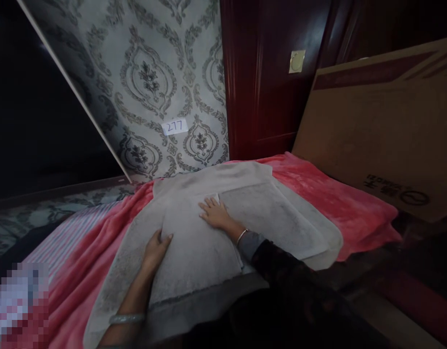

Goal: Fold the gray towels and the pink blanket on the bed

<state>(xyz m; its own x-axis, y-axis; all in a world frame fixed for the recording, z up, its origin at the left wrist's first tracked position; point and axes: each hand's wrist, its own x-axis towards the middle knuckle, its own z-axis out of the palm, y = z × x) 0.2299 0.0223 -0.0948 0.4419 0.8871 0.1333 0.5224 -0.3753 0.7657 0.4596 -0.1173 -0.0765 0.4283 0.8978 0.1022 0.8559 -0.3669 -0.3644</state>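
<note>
A light grey towel (194, 257) lies spread over a larger grey cloth (117, 271), its left edge beside my left hand (156, 252). That hand rests at the edge with thumb and fingers apart; its other fingers are partly hidden. My right hand (215, 213) presses flat on the towel near its upper right corner, fingers spread. To the right of it is another flat grey panel of fabric (274, 218), whose edge meets the towel. Whether these are separate pieces or folds of one, I cannot tell.
A pink blanket (317, 208) lies under the grey cloth, with striped fabric (70, 232) at left. A large cardboard box (383, 126) leans at right. Behind are a patterned wall (150, 77), a dark red panel (270, 87) and a black screen (45, 106).
</note>
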